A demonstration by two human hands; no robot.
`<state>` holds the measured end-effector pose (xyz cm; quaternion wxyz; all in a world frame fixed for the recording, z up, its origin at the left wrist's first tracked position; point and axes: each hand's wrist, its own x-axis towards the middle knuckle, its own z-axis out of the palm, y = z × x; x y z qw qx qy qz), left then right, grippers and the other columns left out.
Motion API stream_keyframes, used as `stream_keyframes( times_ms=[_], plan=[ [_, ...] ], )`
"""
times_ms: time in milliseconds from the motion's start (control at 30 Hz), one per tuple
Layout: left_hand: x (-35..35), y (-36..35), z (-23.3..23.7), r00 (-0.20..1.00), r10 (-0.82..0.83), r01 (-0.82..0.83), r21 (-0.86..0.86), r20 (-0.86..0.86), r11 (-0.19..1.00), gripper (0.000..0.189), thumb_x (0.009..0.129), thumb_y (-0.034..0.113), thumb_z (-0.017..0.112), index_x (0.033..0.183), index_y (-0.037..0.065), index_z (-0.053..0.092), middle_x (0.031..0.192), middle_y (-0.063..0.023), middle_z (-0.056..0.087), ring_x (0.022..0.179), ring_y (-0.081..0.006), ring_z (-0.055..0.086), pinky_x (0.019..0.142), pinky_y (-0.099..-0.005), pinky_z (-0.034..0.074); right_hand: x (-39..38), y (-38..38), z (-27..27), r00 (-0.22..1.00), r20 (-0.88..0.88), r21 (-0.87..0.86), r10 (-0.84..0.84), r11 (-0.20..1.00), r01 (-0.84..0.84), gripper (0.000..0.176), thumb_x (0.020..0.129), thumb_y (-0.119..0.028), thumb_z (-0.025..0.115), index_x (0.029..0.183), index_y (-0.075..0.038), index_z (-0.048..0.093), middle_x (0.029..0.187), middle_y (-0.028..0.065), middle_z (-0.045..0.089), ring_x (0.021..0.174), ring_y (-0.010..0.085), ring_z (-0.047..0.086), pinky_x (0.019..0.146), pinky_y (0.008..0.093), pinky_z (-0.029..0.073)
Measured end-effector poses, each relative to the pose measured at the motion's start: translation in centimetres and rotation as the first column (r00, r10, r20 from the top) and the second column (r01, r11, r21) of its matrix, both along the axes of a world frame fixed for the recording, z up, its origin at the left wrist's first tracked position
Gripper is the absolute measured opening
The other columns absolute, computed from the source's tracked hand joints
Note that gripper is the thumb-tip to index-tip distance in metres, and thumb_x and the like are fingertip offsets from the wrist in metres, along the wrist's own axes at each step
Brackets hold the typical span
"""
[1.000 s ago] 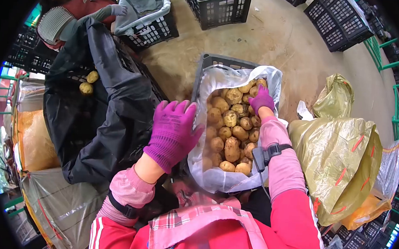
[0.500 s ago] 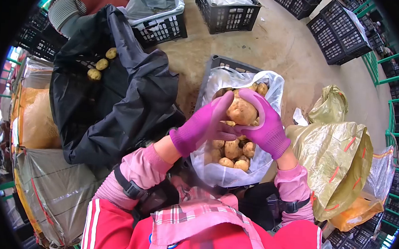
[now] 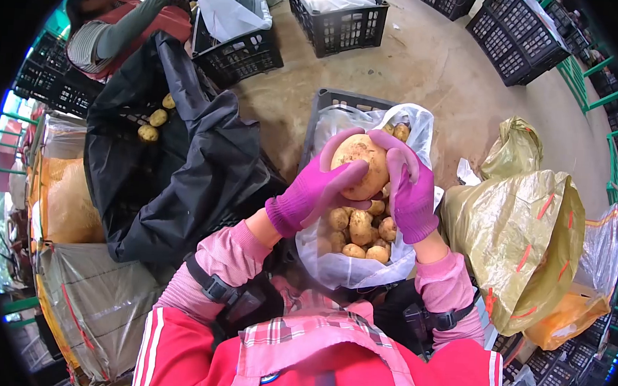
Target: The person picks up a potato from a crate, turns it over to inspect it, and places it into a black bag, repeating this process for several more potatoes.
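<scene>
A large pale potato (image 3: 362, 166) with brown specks is held up between my two hands, above a black crate (image 3: 343, 98). My left hand (image 3: 318, 188), in a purple glove, wraps the potato's left and lower side. On its right side, the fingers of my right hand (image 3: 410, 188), gloved alike, press against it. Below my hands, several smaller potatoes (image 3: 360, 228) lie in the white plastic liner (image 3: 333, 269) of the crate. Part of the pile is hidden by my hands.
Black cloth (image 3: 190, 164) at left holds several potatoes (image 3: 148, 134). Gold sacks (image 3: 512, 234) lie at right. Black crates (image 3: 337, 25) stand on the floor ahead. Another person (image 3: 120, 33) reaches over a lined crate (image 3: 239, 54) at upper left.
The potato has been turned in my hands and shifted slightly left and up. My right hand's grip has changed. The other person's arm has reached up at the lined crate.
</scene>
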<state>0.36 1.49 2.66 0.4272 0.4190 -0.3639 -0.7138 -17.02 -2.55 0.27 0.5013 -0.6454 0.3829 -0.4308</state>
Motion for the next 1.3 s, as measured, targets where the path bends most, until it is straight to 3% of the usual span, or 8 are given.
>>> stream_keyframes(
  times_ms=[167,367,567,667,867,967,1067,1300],
  plan=[
    [0.3,-2.0,-3.0,0.874,0.335,-0.07,-0.592,0.351,0.803,0.048,0.107,0.039,0.038,0.141,0.005,0.047,0.132,-0.0131,0.057,0.116,-0.0217,0.06,0.099,-0.0356,0.048,-0.2,-0.5,-0.6,1.0,-0.005,0.013,0.012,1.0,-0.012,0.052,0.1,-0.029,0.058,0.141,-0.001,0.046,0.133,0.0138,0.059,0.117,0.0204,0.059,0.101,0.0316,0.044],
    [0.4,-1.9,-3.9,0.823,0.404,-0.087,-0.615,0.399,0.784,0.053,0.107,0.044,0.033,0.135,0.004,0.052,0.127,-0.013,0.061,0.112,-0.0197,0.061,0.097,-0.0327,0.048,-0.7,0.4,0.3,0.979,0.126,0.22,0.162,0.958,-0.186,0.07,0.089,-0.028,0.074,0.145,-0.002,0.041,0.137,0.0121,0.054,0.127,0.0195,0.052,0.105,0.0326,0.041],
    [1.0,-2.0,-0.5,0.969,-0.072,0.161,0.379,-0.238,0.911,0.057,0.104,0.051,0.034,0.144,0.011,0.043,0.129,-0.0115,0.059,0.116,-0.024,0.061,0.095,-0.0401,0.054,-0.6,0.2,-1.0,0.981,-0.181,-0.276,0.075,0.953,-0.124,0.085,0.078,-0.02,0.082,0.148,-0.002,0.036,0.142,0.014,0.05,0.134,0.024,0.046,0.111,0.0362,0.037],
    [0.9,-1.8,-1.8,0.92,0.037,0.036,0.179,-0.39,0.983,0.056,0.105,0.049,0.033,0.146,0.01,0.039,0.135,-0.013,0.054,0.123,-0.0266,0.058,0.098,-0.0432,0.054,-0.6,-0.2,-0.4,0.989,0.011,-0.135,0.147,0.98,-0.145,0.089,0.078,-0.023,0.081,0.149,-0.001,0.032,0.146,0.0147,0.045,0.138,0.0249,0.041,0.115,0.0371,0.032],
    [1.0,-1.4,-2.8,0.913,0.234,-0.035,-0.506,0.335,0.862,0.08,0.078,0.003,0.073,0.147,0.005,0.034,0.138,-0.0163,0.051,0.125,-0.025,0.055,0.102,-0.0358,0.048,0.2,0.5,0.1,0.986,0.106,0.043,0.129,0.99,-0.134,0.1,0.079,-0.039,0.083,0.151,0.0,0.026,0.152,0.0172,0.037,0.14,0.0265,0.037,0.115,0.0368,0.03],
    [0.9,-1.1,-2.6,0.811,0.365,0.084,-0.708,0.457,0.702,0.08,0.081,0.006,0.077,0.148,0.006,0.033,0.138,-0.0149,0.05,0.123,-0.022,0.055,0.102,-0.0339,0.047,0.3,0.7,0.0,0.99,-0.128,-0.171,0.055,0.982,-0.076,0.087,0.087,-0.042,0.075,0.149,0.001,0.031,0.149,0.0187,0.04,0.139,0.026,0.039,0.114,0.037,0.031],
    [1.5,-0.5,-1.0,0.986,0.046,-0.077,-0.191,-0.159,0.979,0.063,0.099,0.032,0.057,0.151,0.009,0.03,0.139,-0.012,0.047,0.123,-0.0205,0.054,0.101,-0.0356,0.049,0.6,1.3,1.0,0.99,-0.139,-0.224,0.016,0.973,-0.047,0.065,0.096,-0.039,0.063,0.142,0.003,0.043,0.138,0.0198,0.053,0.13,0.026,0.049,0.11,0.0367,0.038],
    [11.4,4.2,10.0,0.9,0.382,-0.245,-0.48,0.211,0.843,0.048,0.097,0.031,0.062,0.133,0.002,0.049,0.121,-0.0089,0.058,0.113,-0.017,0.056,0.099,-0.0317,0.044,0.9,1.5,-0.1,0.995,-0.034,0.183,-0.089,0.979,0.094,0.036,0.099,-0.009,0.05,0.132,0.002,0.054,0.12,0.0111,0.064,0.11,0.0183,0.062,0.095,0.0306,0.049]
  ],
)
